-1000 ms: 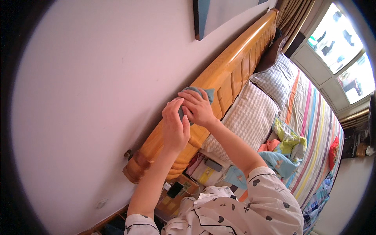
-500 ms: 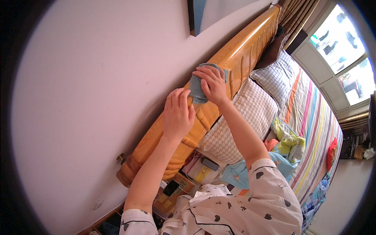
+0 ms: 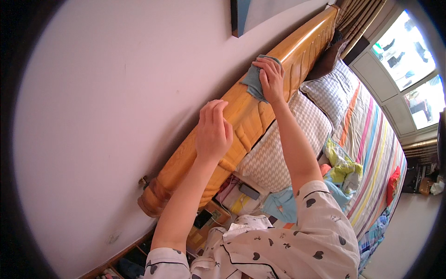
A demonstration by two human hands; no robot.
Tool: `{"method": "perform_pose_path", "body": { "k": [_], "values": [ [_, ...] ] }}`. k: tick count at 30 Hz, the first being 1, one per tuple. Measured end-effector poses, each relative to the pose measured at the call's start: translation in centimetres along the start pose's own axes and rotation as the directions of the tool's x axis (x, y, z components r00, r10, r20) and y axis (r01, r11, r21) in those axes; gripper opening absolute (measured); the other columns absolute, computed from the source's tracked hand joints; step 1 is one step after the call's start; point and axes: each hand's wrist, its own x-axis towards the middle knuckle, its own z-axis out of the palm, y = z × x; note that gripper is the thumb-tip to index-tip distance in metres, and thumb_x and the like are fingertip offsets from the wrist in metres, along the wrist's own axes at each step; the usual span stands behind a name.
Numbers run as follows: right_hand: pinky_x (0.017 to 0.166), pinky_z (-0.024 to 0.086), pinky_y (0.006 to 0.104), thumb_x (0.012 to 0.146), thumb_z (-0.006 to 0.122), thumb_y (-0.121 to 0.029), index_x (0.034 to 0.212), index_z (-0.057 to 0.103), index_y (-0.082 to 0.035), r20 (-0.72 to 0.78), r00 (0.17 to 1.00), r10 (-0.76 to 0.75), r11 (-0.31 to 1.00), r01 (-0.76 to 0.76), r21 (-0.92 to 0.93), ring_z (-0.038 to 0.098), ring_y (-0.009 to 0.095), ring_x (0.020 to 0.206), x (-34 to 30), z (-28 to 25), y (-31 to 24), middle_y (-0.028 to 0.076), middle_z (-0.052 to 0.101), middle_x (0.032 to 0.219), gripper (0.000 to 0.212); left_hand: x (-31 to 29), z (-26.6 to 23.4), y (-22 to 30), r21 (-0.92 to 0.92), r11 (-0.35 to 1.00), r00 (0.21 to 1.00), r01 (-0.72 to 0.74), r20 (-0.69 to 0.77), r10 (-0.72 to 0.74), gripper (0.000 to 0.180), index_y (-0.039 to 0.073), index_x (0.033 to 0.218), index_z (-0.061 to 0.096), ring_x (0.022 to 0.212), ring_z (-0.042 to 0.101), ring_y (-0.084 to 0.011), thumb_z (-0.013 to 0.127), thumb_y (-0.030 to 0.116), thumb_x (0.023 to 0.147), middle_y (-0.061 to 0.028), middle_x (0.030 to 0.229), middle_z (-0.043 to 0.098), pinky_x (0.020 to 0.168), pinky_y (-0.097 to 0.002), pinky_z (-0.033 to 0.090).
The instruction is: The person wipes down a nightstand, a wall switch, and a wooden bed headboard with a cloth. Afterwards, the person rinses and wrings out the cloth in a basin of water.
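Observation:
A grey-blue cloth (image 3: pixel 254 83) lies over the top rail of a glossy wooden headboard (image 3: pixel 190 156). My right hand (image 3: pixel 272 79) holds the cloth against the rail, its fingers bent over the far side. Nearer to me, my left hand (image 3: pixel 213 132) is above the lower stretch of the headboard, with loosely bent fingers, thumb apart and nothing in it. Whether its fingertips touch the wood I cannot tell.
Right of the headboard is a bed with houndstooth pillows (image 3: pixel 274 160) and a striped bedspread (image 3: pixel 360 153). A pale blue garment (image 3: pixel 281 205) lies near my right arm. The wall (image 3: pixel 107 116) runs along the left, with a framed picture (image 3: pixel 239 18) above.
My right hand has slid the cloth along the rail, away from me and to the right. My left hand stays nearly in place, now apart from the cloth.

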Motion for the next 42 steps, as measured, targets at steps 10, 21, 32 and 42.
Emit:
{"method": "perform_pose_path", "body": {
  "k": [10, 21, 32, 42],
  "values": [
    [0.109, 0.019, 0.0486, 0.08, 0.056, -0.016, 0.101, 0.066, -0.011, -0.134, 0.984, 0.119, 0.99, -0.108, 0.09, 0.043, 0.027, 0.123, -4.4, 3.3, -7.2, 0.005, 0.059, 0.117, 0.023, 0.0, 0.7, -0.1, -0.014, 0.997, 0.994, -0.077, -0.077, 0.076, 0.036, -0.002, 0.118, 0.045, 0.11, 0.047, -0.0383, 0.045, 0.002, 0.083, -0.0196, 0.117, 0.05, 0.097, -0.0462, 0.038],
    [0.112, 0.011, 0.0539, 0.084, 0.053, -0.031, 0.106, 0.064, -0.014, 0.001, 0.999, 0.043, 0.991, -0.043, 0.125, 0.04, 0.024, 0.126, -9.1, 3.8, -14.1, 0.004, 0.053, 0.124, 0.029, -0.4, 0.0, -0.4, -0.194, 0.975, 0.991, -0.107, -0.104, 0.088, 0.032, -0.001, 0.115, 0.047, 0.107, 0.049, -0.0387, 0.042, 0.021, 0.093, -0.0203, 0.115, 0.052, 0.099, -0.0479, 0.036],
    [0.11, 0.015, 0.0467, 0.078, 0.051, -0.027, 0.104, 0.068, -0.016, -0.001, 0.994, -0.11, 0.994, 0.11, -0.016, 0.048, 0.025, 0.116, -3.9, 1.5, -6.1, 0.004, 0.058, 0.116, 0.033, -0.2, -0.1, -0.1, -0.126, 0.988, 0.995, -0.089, -0.047, 0.084, 0.028, -0.001, 0.114, 0.046, 0.109, 0.049, -0.0376, 0.045, 0.013, 0.089, -0.0188, 0.115, 0.052, 0.101, -0.05, 0.035],
    [0.113, 0.01, 0.0473, 0.085, 0.047, -0.026, 0.102, 0.069, -0.017, 0.028, 0.995, -0.094, 0.99, 0.096, -0.104, 0.048, 0.023, 0.118, 2.1, -0.9, 3.3, 0.002, 0.06, 0.115, 0.029, -0.6, -0.1, -0.5, -0.039, 0.997, 0.997, -0.059, 0.041, 0.061, 0.031, -0.001, 0.119, 0.046, 0.116, 0.046, -0.0353, 0.041, 0.015, 0.093, -0.0178, 0.119, 0.05, 0.104, -0.0495, 0.032]
  ]
}}
